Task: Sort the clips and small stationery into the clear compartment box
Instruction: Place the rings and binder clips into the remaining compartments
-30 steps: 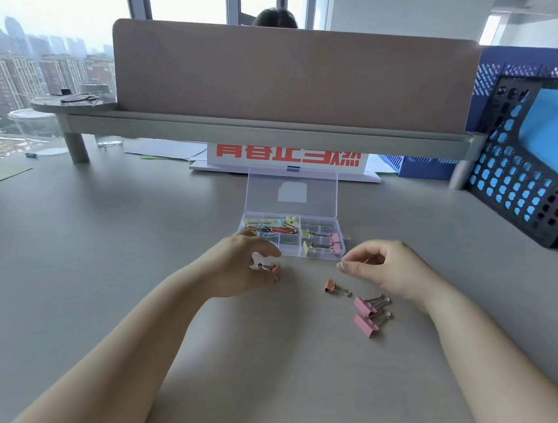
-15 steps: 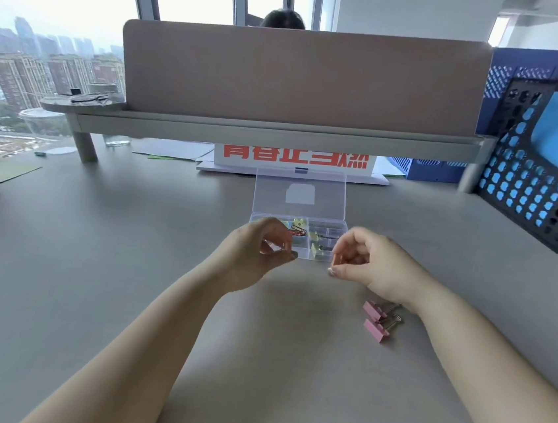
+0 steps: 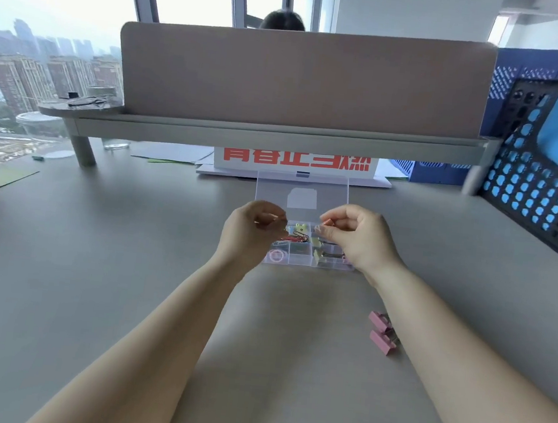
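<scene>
1. Over the clear compartment box (image 3: 303, 259), mid-desk, the right hand (image 3: 362, 239) pinches an orange binder clip (image 3: 327, 222).
2. Left hand (image 3: 249, 232) curls round a small clip (image 3: 266, 219), blurred.
3. 2 pink binder clips (image 3: 382, 333) lie on the desk (image 3: 93, 260), near right.

clear compartment box (image 3: 300, 261), lid upright; orange clip (image 3: 327, 222) pinched above it; two pink binder clips (image 3: 380, 339) lie nearer.

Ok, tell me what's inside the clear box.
Red paper clips, yellow-green clips and a pink ring show in the clear box. The left hand and right hand cover parts of its side compartments, hiding what lies there.
</scene>
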A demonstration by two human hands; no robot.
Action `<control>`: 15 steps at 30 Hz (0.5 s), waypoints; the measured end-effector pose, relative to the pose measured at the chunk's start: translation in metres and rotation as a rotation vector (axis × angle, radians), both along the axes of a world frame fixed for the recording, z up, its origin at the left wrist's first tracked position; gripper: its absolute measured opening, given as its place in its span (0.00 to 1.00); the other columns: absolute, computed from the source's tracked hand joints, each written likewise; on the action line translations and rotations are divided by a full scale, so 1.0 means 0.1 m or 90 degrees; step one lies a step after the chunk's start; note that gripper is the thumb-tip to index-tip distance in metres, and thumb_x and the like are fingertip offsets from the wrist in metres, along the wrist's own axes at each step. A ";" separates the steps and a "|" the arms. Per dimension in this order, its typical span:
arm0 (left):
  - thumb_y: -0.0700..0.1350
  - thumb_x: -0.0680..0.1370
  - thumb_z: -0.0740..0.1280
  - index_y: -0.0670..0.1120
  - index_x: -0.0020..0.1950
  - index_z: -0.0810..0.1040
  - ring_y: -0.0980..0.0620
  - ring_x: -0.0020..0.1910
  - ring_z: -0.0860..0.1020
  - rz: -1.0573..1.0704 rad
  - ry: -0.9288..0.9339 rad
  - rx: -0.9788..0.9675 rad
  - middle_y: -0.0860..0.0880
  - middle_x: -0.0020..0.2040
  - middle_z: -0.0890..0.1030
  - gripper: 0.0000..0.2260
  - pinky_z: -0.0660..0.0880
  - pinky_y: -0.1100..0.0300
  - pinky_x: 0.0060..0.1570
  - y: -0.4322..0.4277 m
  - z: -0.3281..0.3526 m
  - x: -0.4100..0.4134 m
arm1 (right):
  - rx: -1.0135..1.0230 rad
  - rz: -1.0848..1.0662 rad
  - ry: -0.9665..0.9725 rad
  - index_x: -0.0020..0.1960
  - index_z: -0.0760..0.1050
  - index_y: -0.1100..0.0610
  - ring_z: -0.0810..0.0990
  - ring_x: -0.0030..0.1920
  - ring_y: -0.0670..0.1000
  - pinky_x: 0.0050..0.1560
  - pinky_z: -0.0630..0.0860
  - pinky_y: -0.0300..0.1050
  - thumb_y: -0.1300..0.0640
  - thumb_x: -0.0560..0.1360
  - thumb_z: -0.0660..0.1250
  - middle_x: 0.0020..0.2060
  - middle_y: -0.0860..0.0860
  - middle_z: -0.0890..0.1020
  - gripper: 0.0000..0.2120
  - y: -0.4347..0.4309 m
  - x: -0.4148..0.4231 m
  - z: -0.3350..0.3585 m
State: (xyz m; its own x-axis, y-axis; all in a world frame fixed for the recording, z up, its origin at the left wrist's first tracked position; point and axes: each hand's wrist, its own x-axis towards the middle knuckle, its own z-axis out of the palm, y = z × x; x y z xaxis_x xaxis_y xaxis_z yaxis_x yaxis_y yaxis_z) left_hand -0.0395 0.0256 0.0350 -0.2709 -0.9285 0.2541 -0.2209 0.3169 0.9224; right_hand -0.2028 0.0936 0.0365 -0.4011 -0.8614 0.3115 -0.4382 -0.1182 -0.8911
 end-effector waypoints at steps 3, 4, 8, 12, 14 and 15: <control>0.36 0.71 0.71 0.47 0.44 0.81 0.58 0.37 0.80 -0.014 -0.019 -0.020 0.50 0.41 0.83 0.06 0.75 0.69 0.38 0.03 -0.02 0.02 | -0.031 -0.022 -0.045 0.40 0.79 0.55 0.78 0.34 0.44 0.33 0.74 0.28 0.65 0.70 0.73 0.36 0.50 0.81 0.07 0.04 -0.03 -0.04; 0.37 0.71 0.72 0.46 0.43 0.81 0.60 0.35 0.79 -0.020 -0.030 -0.025 0.51 0.41 0.83 0.05 0.74 0.70 0.36 0.04 -0.02 0.02 | -0.036 -0.019 -0.060 0.39 0.78 0.54 0.78 0.35 0.44 0.35 0.74 0.28 0.65 0.70 0.73 0.36 0.49 0.82 0.08 0.06 -0.03 -0.04; 0.38 0.71 0.73 0.45 0.44 0.81 0.50 0.38 0.82 -0.072 -0.015 0.001 0.49 0.45 0.82 0.05 0.77 0.59 0.42 0.11 0.01 0.03 | -0.031 0.015 -0.119 0.41 0.80 0.54 0.81 0.35 0.40 0.40 0.77 0.31 0.62 0.70 0.73 0.39 0.50 0.83 0.04 0.10 -0.01 -0.03; 0.34 0.72 0.71 0.49 0.40 0.81 0.45 0.39 0.83 -0.102 0.008 0.009 0.46 0.42 0.82 0.09 0.78 0.57 0.41 0.14 0.03 0.05 | -0.018 0.035 -0.094 0.43 0.79 0.55 0.80 0.38 0.44 0.35 0.74 0.29 0.63 0.72 0.71 0.43 0.50 0.83 0.05 0.11 0.03 -0.02; 0.34 0.71 0.72 0.50 0.39 0.80 0.45 0.41 0.83 -0.099 0.009 0.003 0.46 0.41 0.82 0.10 0.79 0.56 0.43 0.13 0.03 0.05 | 0.008 0.047 -0.070 0.45 0.77 0.56 0.80 0.38 0.46 0.33 0.75 0.30 0.65 0.71 0.72 0.41 0.52 0.82 0.08 0.11 0.05 -0.03; 0.34 0.71 0.72 0.50 0.39 0.80 0.43 0.43 0.83 -0.096 0.008 0.002 0.46 0.41 0.83 0.10 0.79 0.54 0.44 0.13 0.02 0.05 | 0.013 0.052 -0.060 0.45 0.77 0.56 0.81 0.39 0.47 0.37 0.77 0.32 0.66 0.70 0.73 0.41 0.53 0.82 0.09 0.11 0.06 -0.03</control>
State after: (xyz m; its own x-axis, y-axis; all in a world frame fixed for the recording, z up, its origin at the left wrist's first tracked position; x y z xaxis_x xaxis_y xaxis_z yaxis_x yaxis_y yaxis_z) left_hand -0.0346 0.0384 0.0372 -0.4041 -0.8784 0.2550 -0.1590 0.3420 0.9261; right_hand -0.1966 0.1049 0.0331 -0.3562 -0.8980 0.2584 -0.3426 -0.1318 -0.9302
